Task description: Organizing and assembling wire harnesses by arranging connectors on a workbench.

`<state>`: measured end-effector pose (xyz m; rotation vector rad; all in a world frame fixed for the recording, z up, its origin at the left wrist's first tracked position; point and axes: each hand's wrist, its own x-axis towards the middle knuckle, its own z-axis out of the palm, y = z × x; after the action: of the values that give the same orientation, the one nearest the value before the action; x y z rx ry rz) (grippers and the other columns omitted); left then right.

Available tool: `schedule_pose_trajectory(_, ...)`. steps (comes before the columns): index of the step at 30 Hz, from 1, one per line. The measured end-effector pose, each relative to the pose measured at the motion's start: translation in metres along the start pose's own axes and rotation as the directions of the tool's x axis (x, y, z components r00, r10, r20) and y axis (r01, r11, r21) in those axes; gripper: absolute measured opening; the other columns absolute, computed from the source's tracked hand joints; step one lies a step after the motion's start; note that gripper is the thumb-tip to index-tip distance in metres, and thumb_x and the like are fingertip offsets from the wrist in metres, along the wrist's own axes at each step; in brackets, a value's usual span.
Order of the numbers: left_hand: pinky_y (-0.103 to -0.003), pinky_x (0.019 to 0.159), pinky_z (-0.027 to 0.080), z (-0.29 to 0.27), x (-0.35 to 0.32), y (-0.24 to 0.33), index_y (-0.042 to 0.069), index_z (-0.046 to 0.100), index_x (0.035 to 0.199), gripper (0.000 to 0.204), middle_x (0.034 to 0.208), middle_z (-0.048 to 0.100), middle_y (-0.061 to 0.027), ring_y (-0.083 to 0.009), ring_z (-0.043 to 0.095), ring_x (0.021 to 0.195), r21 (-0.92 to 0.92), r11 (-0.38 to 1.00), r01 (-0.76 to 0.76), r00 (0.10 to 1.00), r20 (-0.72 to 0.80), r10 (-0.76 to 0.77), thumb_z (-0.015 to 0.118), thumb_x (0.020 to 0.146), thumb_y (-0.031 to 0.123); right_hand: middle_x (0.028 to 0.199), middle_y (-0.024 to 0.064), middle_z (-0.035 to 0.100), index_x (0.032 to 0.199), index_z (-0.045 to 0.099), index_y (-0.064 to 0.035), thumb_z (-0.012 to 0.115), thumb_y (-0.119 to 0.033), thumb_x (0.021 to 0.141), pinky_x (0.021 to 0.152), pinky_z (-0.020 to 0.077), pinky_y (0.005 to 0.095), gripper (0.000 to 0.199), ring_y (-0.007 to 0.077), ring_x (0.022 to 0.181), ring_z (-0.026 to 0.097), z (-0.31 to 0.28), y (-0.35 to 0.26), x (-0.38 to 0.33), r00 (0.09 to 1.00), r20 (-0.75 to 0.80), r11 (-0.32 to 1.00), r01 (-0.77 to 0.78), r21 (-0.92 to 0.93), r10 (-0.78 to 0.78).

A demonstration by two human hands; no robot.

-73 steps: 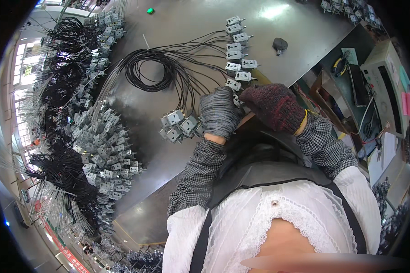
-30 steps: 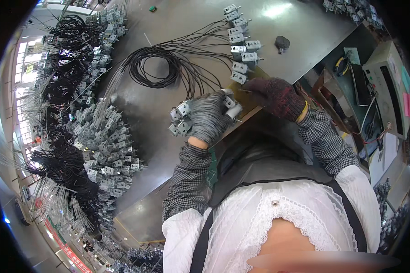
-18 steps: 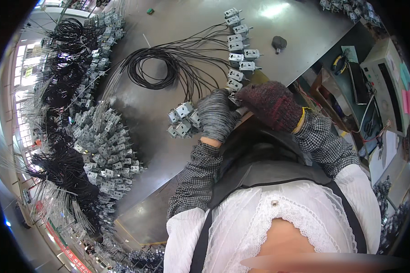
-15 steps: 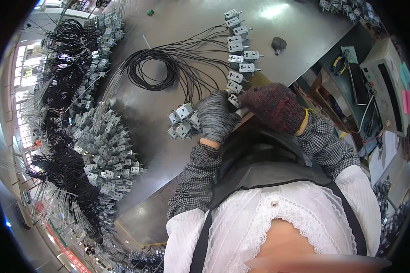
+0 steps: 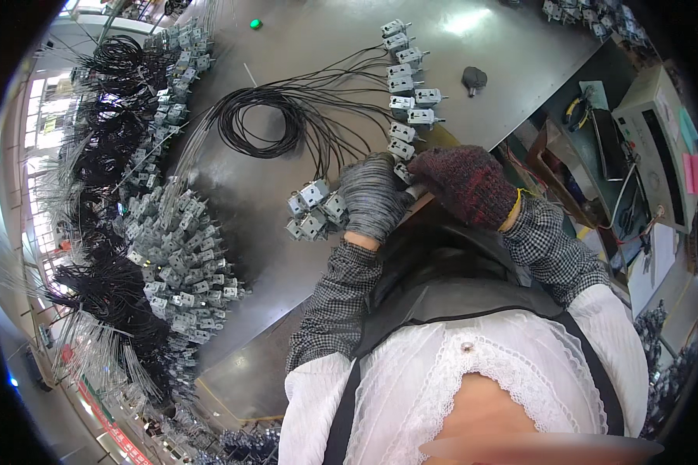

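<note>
At the table's near edge my two gloved hands meet around a small silver metal box with a cable [image 5: 402, 172]. My left hand [image 5: 374, 194], in a grey striped glove, is closed on it from the left. My right hand [image 5: 467, 186], in a dark red knit glove, is closed against its right side; whatever its fingers hold is hidden. Beyond the hands runs a row of like metal boxes [image 5: 401, 103] with short shafts. Their thin black cables [image 5: 264, 116] lead left into a coil. Several more metal boxes [image 5: 310, 208] cluster beside my left wrist.
Large heaps of metal boxes [image 5: 182, 263] with bundled black cables [image 5: 105, 267] line the table's left side. A dark grey knob-like piece [image 5: 474, 78] and a small green object [image 5: 256, 24] lie farther back. Right of the table stand a pale instrument [image 5: 650, 139], pliers [image 5: 576, 112] and a cardboard box [image 5: 541, 151].
Both hands stay closed at the same metal box, shifted only very slightly. The green object at the back looks brighter. The row and coil are nearly unchanged.
</note>
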<state>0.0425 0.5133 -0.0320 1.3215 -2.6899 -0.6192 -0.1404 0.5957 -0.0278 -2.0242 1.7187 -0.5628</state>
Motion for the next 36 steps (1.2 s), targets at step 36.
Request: schedule_pose_trajectory(36, -0.048, 0.091, 0.05, -0.015, -0.022, -0.026, 0.01, 0.078, 0.114, 0.047, 0.094, 0.075, -0.0117, -0.0333, 0.066, 0.091, 0.109, 0.978, -0.18, 0.98, -0.068, 0.188, 0.088, 0.077, 0.037, 0.109, 0.015, 0.076, 0.122, 0.073, -0.0116, 0.067, -0.018, 0.099, 0.084, 0.0597, 0.0467, 0.024, 0.0366, 0.098, 0.074, 0.011, 0.013, 0.001, 0.992, -0.119, 0.971, 0.071, 0.227, -0.045)
